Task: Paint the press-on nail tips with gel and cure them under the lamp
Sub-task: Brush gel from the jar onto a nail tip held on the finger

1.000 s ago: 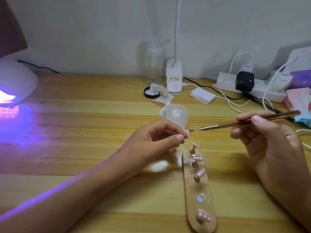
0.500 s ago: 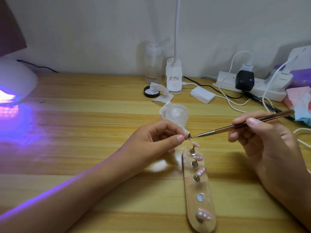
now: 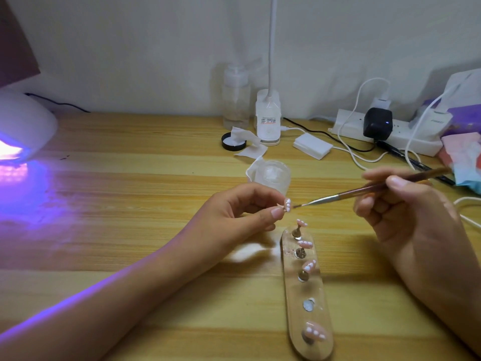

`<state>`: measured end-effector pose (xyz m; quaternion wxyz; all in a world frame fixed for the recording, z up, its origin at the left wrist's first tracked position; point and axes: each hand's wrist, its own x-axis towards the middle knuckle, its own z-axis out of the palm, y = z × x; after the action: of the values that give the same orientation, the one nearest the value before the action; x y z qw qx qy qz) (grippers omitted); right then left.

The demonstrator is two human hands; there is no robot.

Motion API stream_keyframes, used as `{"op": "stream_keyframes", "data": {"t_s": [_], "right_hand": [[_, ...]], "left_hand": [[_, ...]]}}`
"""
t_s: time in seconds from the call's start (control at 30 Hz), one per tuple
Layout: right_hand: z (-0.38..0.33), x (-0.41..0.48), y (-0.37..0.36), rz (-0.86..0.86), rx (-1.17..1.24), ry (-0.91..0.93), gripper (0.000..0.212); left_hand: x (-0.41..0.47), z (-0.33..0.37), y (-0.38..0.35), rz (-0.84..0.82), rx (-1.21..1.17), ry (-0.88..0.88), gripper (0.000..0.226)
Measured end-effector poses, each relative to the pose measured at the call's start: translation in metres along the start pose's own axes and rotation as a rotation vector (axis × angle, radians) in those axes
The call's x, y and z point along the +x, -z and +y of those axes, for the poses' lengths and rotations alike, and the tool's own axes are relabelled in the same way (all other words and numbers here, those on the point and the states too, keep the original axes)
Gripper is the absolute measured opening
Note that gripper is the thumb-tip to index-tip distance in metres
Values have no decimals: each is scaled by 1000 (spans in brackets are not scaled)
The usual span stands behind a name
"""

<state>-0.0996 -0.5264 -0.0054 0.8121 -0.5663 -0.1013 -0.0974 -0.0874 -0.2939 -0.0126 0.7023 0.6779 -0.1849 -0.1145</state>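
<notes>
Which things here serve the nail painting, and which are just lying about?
In use: nail tip, pinched by left hand; brush, in right hand; stand of tips; jar; curing lamp.
Lying about: bottle; black lid; wipe; white box; power strip; desk lamp.

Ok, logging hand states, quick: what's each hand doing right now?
Left hand: pinching a nail tip.
Right hand: holding the brush.
</notes>
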Motion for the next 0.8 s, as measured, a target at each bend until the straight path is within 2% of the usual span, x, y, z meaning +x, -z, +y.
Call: {"op": "stream_keyframes", "data": {"t_s": [0.13, 0.37, 0.63, 0.73, 0.8], "right_hand": [[0, 3, 4, 51, -15, 17, 30], [2, -1, 1, 1, -84, 34, 29], [1, -5, 0, -60, -124, -13, 26], [0, -5, -2, -60, -89, -39, 18], [0, -2, -1, 1, -68, -33, 21]], "left_hand": [[0, 0, 0, -15, -1, -22, 8], [1, 0, 0, -11, 4, -22, 12], [1, 2, -1, -12, 14, -15, 5], [1, 3, -1, -19, 27, -21, 17], [1, 3, -1, -23, 52, -15, 18]]}}
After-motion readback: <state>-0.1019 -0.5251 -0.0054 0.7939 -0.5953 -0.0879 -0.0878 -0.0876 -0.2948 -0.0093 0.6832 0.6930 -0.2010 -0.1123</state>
